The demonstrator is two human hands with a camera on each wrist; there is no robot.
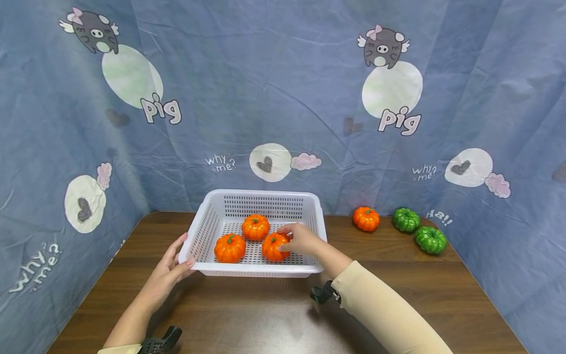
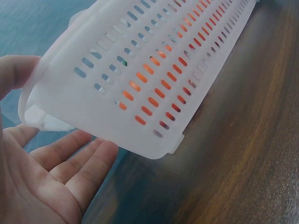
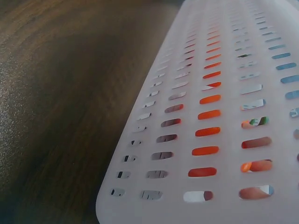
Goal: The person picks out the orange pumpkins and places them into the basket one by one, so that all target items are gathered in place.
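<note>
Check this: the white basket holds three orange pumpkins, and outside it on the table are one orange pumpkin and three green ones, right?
Not quite: the head view shows two green pumpkins on the table, not three. The rest stands: three orange pumpkins in the white basket, and one orange pumpkin outside it.

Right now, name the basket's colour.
The basket is white, showing best in the head view.

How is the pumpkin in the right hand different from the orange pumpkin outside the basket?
The held pumpkin is inside the basket, but the outside pumpkin sits on the table. The right hand grips the held pumpkin; no hand touches the outside pumpkin. Both are orange and ridged.
</note>
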